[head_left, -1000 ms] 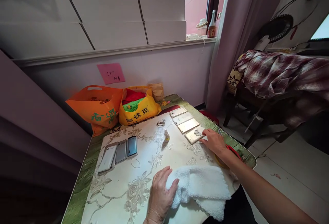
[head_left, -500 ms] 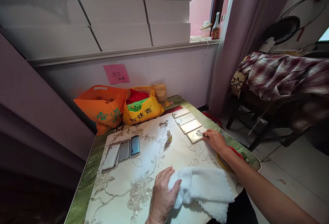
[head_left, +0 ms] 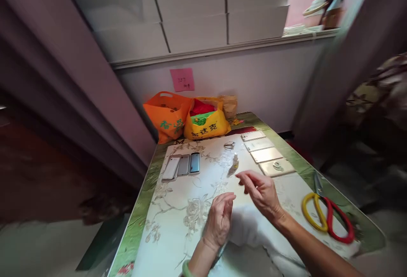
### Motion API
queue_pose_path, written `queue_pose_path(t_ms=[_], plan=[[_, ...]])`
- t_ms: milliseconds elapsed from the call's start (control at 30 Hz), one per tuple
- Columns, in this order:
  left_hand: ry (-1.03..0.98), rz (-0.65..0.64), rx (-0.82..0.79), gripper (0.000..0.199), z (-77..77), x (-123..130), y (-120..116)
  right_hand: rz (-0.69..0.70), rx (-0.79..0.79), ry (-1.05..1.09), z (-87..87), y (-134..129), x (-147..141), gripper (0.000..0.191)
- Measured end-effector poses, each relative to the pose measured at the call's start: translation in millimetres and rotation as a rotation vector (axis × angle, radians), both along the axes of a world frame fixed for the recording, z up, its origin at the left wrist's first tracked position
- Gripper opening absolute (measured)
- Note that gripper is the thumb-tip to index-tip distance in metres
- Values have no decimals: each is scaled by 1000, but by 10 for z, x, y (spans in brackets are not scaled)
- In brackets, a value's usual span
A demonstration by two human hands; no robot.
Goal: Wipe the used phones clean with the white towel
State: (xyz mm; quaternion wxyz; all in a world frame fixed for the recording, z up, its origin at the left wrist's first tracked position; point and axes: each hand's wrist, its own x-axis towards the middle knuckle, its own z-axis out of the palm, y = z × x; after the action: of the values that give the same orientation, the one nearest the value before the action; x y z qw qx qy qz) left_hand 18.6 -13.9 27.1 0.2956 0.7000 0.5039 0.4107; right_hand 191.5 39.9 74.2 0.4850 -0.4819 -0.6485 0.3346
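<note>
The white towel (head_left: 254,230) is being left flat on the flower-patterned table cover (head_left: 178,209), spreading rightward beneath both hands, with the left hand (head_left: 219,220) being held nearer to it, fingers loosely curled and gripping nothing. The right hand (head_left: 260,190) is being held just above it, fingers loosely spread and empty. Farther off, a small bottle (head_left: 235,160), two rows of phones (head_left: 267,155) and scissors (head_left: 327,213) are being kept on the table, bags (head_left: 187,118) against the wall.

A lived-in room at home used for small phone work: beyond the right hand (head_left: 262,192) the flowered bench (head_left: 178,209) carries rows of phones (head_left: 183,165), shopping bags (head_left: 187,118) against the wall, stacked white boxes (head_left: 197,23) above, scissors (head_left: 327,213) to its right.
</note>
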Motion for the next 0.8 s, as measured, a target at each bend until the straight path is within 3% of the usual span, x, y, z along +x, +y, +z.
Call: queue_pose_path(t_ms=[100,167,267,367,500,633,800], plan=[[-133,163,-9,43,26,-114,87,182,-148,151,-157,-141,-548,55],[-70,375,-15,29,21,-351,200,225,-227,155,-369,-140,-753,59],[205,686,-152,24,47,-902,427,190,-248,94,-651,-64,-851,59],[338,857,-217,25,120,-1453,689,173,-237,67,-777,-19,-825,58],[516,919,-302,37,174,-1805,1003,209,-218,17,-803,-42,-805,55],[640,929,-385,40,162,-1830,1190,187,-207,26,-805,-61,-815,56],[693,904,-445,31,181,-1916,1228,197,-209,40,-801,-52,-813,57]])
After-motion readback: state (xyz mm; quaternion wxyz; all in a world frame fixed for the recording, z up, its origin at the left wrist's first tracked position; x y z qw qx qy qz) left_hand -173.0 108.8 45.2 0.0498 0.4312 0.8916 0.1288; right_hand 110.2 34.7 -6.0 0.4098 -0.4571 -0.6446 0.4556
